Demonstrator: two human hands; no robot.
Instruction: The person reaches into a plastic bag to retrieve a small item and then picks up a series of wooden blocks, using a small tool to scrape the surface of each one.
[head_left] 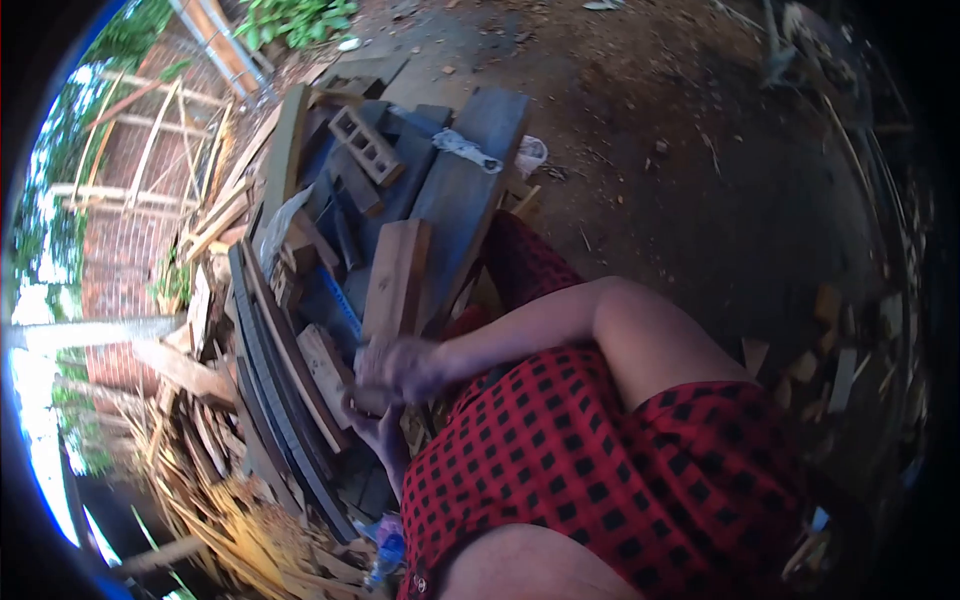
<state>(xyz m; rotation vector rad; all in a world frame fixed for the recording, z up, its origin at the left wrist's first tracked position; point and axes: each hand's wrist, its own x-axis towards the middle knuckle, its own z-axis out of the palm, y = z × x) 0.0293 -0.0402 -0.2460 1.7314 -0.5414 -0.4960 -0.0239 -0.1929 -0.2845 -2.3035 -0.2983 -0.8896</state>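
Observation:
My left hand (380, 428) has its fingers around a small brown piece of wood (368, 402). Just over that piece is my right hand (402, 368), smeared by motion, its fingers curled in; what they hold is hidden. A thick wooden block (393, 285) lies beside my right hand on a dark plank bench (465, 200). Close to my left hand sits another wooden block (325, 365). A blue strip (341, 303) rests between the two blocks.
A wooden piece with square openings (365, 145) and a whitish plastic bag (283, 222) lie on the bench's far part. Long curved dark strips (285, 410) run along its edge. Wood scraps and shavings (245, 515) are heaped beyond, before a brick wall (115, 250).

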